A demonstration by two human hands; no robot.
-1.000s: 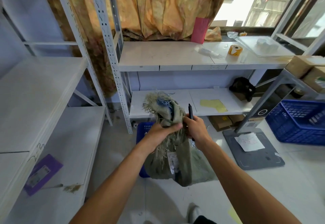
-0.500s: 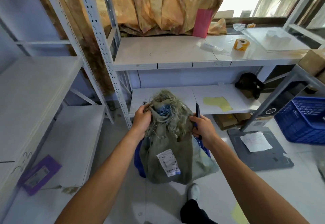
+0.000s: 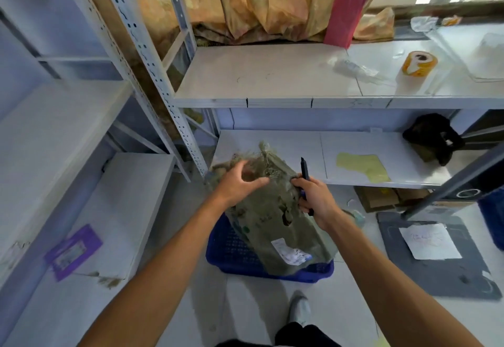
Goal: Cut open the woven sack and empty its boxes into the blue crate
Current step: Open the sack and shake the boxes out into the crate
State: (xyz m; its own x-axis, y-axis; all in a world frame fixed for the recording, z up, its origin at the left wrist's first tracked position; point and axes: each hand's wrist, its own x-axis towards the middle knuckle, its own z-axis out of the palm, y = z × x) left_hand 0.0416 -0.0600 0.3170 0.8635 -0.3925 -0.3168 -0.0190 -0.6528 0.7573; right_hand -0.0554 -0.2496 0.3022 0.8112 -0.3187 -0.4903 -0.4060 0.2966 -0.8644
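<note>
A grey-green woven sack (image 3: 275, 216) with a frayed top and a white label leans tilted over the blue crate (image 3: 234, 251) on the floor. My left hand (image 3: 240, 183) rests on the sack's upper left side, fingers spread and curled onto the fabric near the frayed top. My right hand (image 3: 313, 199) presses against the sack's right edge while gripping a black utility knife (image 3: 305, 169), blade end pointing up. The boxes inside the sack are hidden.
White metal shelving stands ahead and to the left, with a perforated upright (image 3: 152, 74) close by. A tape roll (image 3: 418, 63) and pink card (image 3: 345, 17) lie on the upper shelf. A grey mat with paper (image 3: 431, 243) lies on the floor right. My shoe (image 3: 300, 308) is below.
The sack has come down and tilted, now leaning over the blue crate. My left hand shifted from the frayed neck onto the sack's upper side. The knife stays in my right hand.
</note>
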